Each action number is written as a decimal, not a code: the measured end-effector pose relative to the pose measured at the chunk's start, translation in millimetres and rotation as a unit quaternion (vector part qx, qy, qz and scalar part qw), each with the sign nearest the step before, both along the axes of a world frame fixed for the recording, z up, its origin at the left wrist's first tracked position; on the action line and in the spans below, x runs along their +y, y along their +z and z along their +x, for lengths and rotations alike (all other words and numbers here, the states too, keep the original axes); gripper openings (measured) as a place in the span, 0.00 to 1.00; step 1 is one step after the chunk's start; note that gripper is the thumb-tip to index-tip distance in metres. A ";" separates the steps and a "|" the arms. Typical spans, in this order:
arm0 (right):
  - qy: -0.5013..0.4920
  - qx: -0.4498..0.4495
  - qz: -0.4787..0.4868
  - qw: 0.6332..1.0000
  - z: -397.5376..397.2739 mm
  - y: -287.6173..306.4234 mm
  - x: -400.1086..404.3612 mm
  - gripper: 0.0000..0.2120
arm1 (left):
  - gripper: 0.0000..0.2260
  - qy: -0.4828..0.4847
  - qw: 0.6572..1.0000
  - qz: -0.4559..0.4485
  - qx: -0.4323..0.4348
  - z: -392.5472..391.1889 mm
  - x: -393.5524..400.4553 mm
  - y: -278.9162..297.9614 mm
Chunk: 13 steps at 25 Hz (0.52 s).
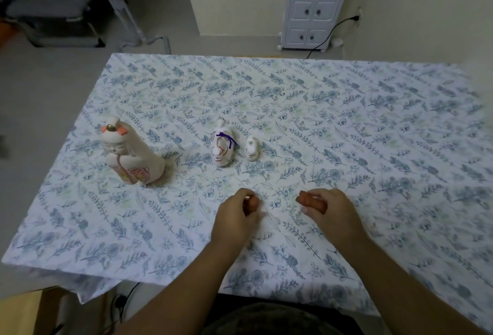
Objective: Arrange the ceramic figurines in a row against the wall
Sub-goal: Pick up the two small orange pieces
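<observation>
Three white ceramic figurines stand on the floral tablecloth [346,126]. A tall doll figurine [130,156] with orange hair pieces is at the left. A medium animal figurine [222,148] with a purple cord stands mid-table, and a tiny white animal figurine [252,149] stands just to its right. Nearer to me, my left hand [237,217] is closed around a small round orange-brown figurine [253,203]. My right hand [330,212] grips a longer orange-brown figurine [310,200], which sticks out to the left of my fingers. Both are mostly hidden by fingers.
The table's far edge faces a cream wall and a white cabinet with small drawers [317,4]; a black cable [328,36] runs beside it. A metal-framed chair [53,12] stands on the floor at the far left. The table's left edge drops off near the doll figurine.
</observation>
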State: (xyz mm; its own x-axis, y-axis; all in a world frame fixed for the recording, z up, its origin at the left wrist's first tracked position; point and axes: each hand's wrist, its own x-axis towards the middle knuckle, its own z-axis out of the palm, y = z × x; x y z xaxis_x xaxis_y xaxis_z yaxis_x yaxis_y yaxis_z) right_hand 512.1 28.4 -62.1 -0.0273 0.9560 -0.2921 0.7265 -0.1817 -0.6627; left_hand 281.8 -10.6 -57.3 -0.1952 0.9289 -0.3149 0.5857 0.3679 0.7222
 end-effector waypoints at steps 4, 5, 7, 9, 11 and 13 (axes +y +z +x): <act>0.092 0.044 -0.003 0.995 -43.1 4.7 7.8 0.20 | 0.18 0.031 0.998 0.023 -0.050 -15.5 2.5 2.5; 0.115 0.041 0.000 0.993 -52.9 5.9 10.1 0.20 | 0.18 0.033 0.998 0.026 -0.049 -19.7 4.7 2.6; 0.150 0.035 0.011 0.988 -69.9 9.4 15.6 0.17 | 0.17 0.029 0.998 0.036 -0.048 -27.3 9.6 0.8; 0.188 0.025 0.032 0.981 -82.1 11.4 20.4 0.11 | 0.17 0.025 0.997 0.047 -0.057 -32.4 12.6 -1.4; 0.244 -0.013 0.049 0.968 -91.3 9.6 22.7 0.12 | 0.17 0.025 0.997 0.041 -0.060 -36.5 14.0 -4.1; 0.289 -0.042 0.044 0.955 -96.9 6.3 23.4 0.18 | 0.17 0.017 0.997 0.038 -0.060 -39.0 13.5 -6.6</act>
State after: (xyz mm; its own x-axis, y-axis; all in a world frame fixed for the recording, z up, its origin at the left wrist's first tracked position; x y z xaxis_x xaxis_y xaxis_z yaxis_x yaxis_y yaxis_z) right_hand 415.2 51.8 -55.8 -0.5383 0.8090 -0.2362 0.7397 0.3193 -0.5923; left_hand 242.8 3.0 -63.9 -0.1927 0.9440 -0.2677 0.4810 0.3287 0.8128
